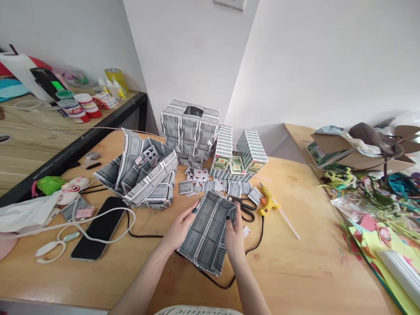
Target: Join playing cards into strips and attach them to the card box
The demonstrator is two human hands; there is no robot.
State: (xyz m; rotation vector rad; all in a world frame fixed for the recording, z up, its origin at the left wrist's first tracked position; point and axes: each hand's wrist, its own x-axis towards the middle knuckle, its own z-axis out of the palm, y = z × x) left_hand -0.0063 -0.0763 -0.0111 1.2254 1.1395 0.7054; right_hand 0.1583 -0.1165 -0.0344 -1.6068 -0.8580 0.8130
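Between my two hands is a shallow tray made of playing cards (205, 229), its grey patterned card backs facing up. My left hand (183, 225) grips its left edge, thumb over the rim. On the opposite edge my right hand (234, 232) holds it the same way. Black-handled scissors (246, 208) lie just beyond my right hand, beside a yellow hot glue gun (269, 200) with a clear glue stick in it. Loose playing cards (197, 174) are scattered behind the tray. To the left sits a pile of folded card pieces (147, 175).
A large card-built block (190, 131) stands against the wall, next to stacked boxes of card decks (252, 151). A phone (98, 229) lies left under a white cable (108, 240). The glue gun's black cord (259, 243) loops around the tray. Craft scraps (370, 192) cover the right side.
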